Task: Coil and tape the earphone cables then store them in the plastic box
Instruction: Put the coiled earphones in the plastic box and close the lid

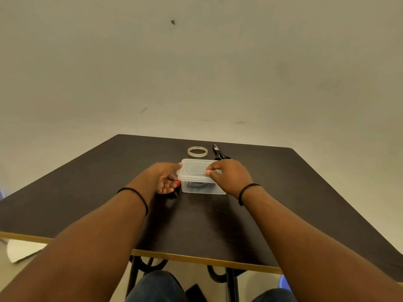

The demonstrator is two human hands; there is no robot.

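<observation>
Right hand [229, 175] lay over the right end of the lid [196, 168], fingers curled down across its top, thumb tucked at the near edge; grip closed on the lid. Left hand [165, 178] sat at the left end, palm turned up and fingers relaxed, thumb tip touching the lid's left corner, fingers cupped just beside the wall below; grip apart, steadying rather than clamping. Something small and red showed by the left fingertips, too small to name.

Lid rested flat on the clear plastic box [202, 188], which stood on the dark counter [87, 192] near the middle. Dark loops showed through the near wall: by the look of it the coiled earphone cables [195, 185], already inside. Whether tape held them could not be told through the plastic.

Beyond the box, well clear of both hands, lay a roll of clear tape [197, 151] and, to its right, black scissors [219, 152], both untouched.

Judged from this: last step in hand, closing the box, with coiling and storing apparently done. Next move seemed to call for pressing down evenly along the lid's rim until all 4 corners seated, left hand bracing the box against sliding on the smooth counter. Worth watching for a cable loop caught under the rim.
</observation>
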